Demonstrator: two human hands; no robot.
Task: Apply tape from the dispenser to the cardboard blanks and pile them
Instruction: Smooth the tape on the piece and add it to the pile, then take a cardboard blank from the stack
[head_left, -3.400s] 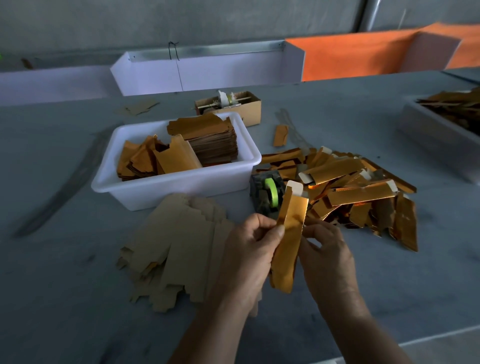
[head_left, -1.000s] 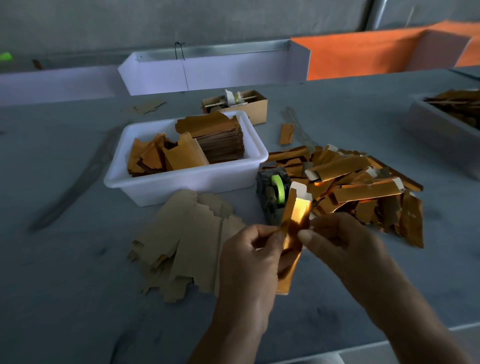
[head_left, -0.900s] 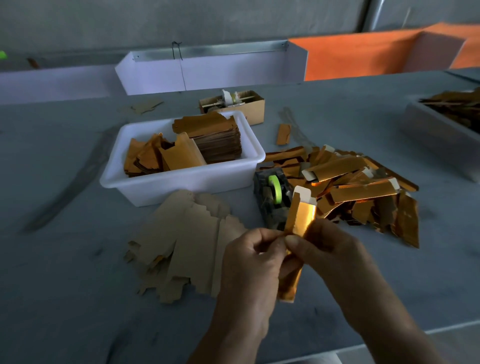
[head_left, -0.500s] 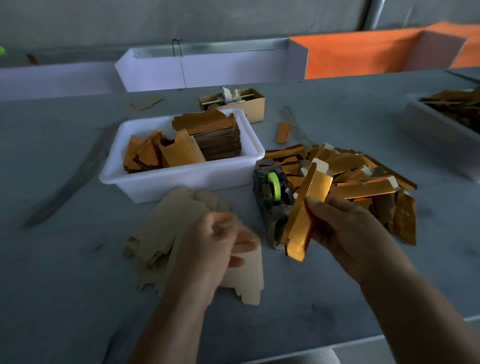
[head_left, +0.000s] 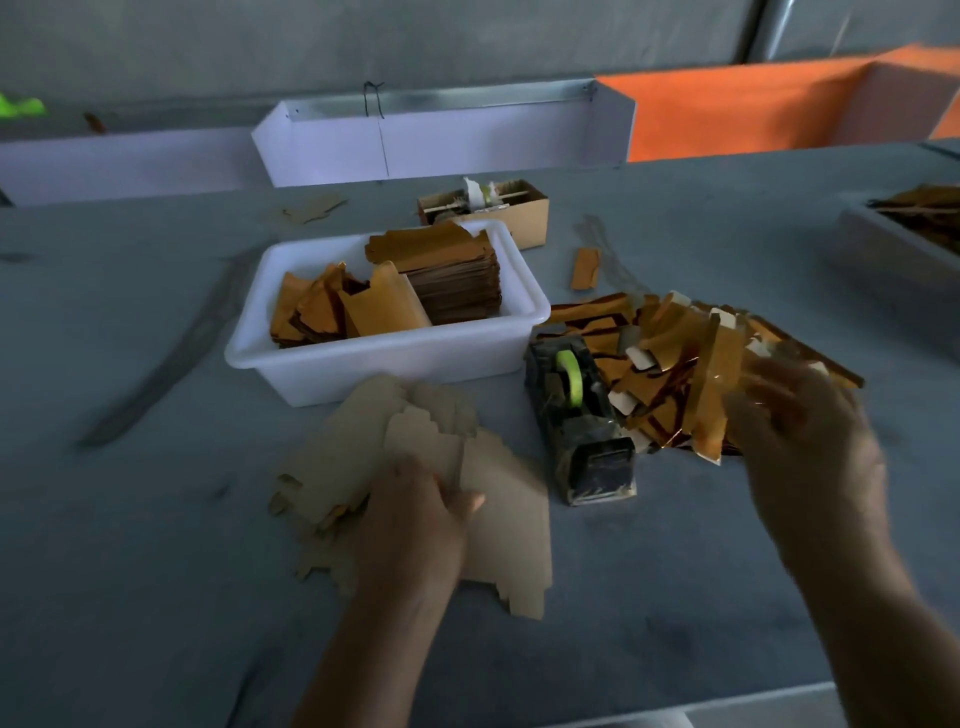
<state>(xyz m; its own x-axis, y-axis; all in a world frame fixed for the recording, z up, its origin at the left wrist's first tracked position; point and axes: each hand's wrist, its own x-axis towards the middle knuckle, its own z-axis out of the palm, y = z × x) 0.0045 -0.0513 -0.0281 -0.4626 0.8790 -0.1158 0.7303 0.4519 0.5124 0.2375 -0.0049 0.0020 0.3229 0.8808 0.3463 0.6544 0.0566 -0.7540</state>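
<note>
The left hand (head_left: 415, 514) is lying on the near blanks (head_left: 384, 467), a loose spread of plain brown cardboard on the grey bench (head_left: 130, 571). Its fingers are closing on the top blank (head_left: 511, 540), thumb over the sheet's upper face and the other fingers hidden beneath. The right hand (head_left: 795, 421) is blurring at the near edge of the gold pile (head_left: 670, 364), which is lying on the right. Whether its fingers are apart or together cannot be told. A gold strip (head_left: 719, 395) is standing tilted just left of that hand, touching the pile; whether the hand is gripping it is unclear. The dispenser (head_left: 582, 426), dark with a green roll, is sitting between the brown blanks and the gold pile, just beside both. A white tub (head_left: 384, 358) is sitting beyond the blanks, holding a neat stack and loose gold pieces. A small box (head_left: 519, 208) is sitting farther back.
</note>
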